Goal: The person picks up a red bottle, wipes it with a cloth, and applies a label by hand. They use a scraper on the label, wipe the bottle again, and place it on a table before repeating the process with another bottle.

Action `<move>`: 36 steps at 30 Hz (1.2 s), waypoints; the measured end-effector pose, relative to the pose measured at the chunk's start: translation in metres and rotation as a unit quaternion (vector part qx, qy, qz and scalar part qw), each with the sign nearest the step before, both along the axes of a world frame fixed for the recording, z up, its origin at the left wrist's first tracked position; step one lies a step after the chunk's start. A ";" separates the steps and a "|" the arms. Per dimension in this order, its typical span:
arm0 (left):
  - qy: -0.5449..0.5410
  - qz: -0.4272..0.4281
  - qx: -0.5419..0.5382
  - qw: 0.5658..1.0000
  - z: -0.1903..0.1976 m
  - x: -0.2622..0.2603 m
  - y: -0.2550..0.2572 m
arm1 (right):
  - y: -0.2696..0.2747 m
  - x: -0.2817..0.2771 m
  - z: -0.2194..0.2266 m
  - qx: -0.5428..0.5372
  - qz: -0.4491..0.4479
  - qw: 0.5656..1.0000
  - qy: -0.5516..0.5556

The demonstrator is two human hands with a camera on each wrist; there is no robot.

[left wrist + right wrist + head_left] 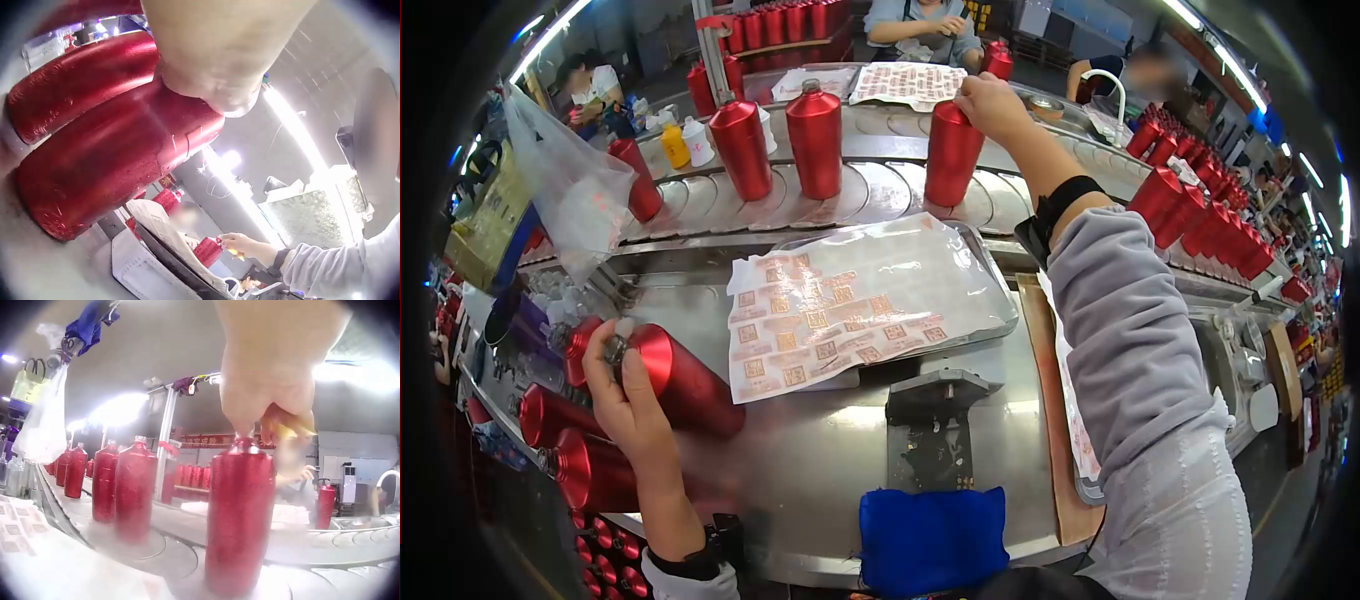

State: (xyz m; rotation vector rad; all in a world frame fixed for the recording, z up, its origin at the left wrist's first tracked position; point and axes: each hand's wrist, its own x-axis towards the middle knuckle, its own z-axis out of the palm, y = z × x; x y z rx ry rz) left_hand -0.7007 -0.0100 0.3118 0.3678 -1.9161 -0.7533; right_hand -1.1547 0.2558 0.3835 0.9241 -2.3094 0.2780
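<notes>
My right hand (997,108) pinches the neck of a red bottle (953,155), which stands upright on the conveyor (870,195). In the right wrist view the fingers come down from above onto the top of that bottle (240,519). At the left of the steel table, my left hand (637,400) has its fingers curled round the neck of a tilted red bottle (685,385). The left wrist view shows this bottle (119,156) alongside another red one (84,84). A printed sheet (860,300) covers a metal tray (990,270) between the hands.
Two red bottles (815,145) stand further left on the conveyor. More red bottles (595,475) lie beside my left hand. A metal bracket (945,395) and a blue cloth (933,540) are at the near edge. A plastic bag (575,190) hangs at left. A person (920,30) sits across.
</notes>
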 end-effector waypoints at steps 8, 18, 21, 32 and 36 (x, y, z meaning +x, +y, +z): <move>0.040 -0.067 -0.167 0.983 0.022 0.018 0.048 | 0.052 0.056 0.008 -0.031 0.039 0.998 0.045; 0.003 -0.586 0.216 0.781 0.055 -0.047 0.143 | 0.091 0.290 0.101 -0.241 0.319 0.840 -0.367; -0.076 -0.694 0.449 0.557 0.032 -0.027 0.167 | 0.077 0.326 0.050 -0.264 0.345 0.798 -0.417; -0.192 -0.549 0.575 0.575 -0.033 0.015 0.176 | 0.095 0.392 -0.087 -0.293 0.157 0.774 -0.538; -0.175 -0.526 0.569 0.607 -0.026 0.024 0.171 | 0.104 0.392 -0.092 -0.264 0.169 0.824 -0.471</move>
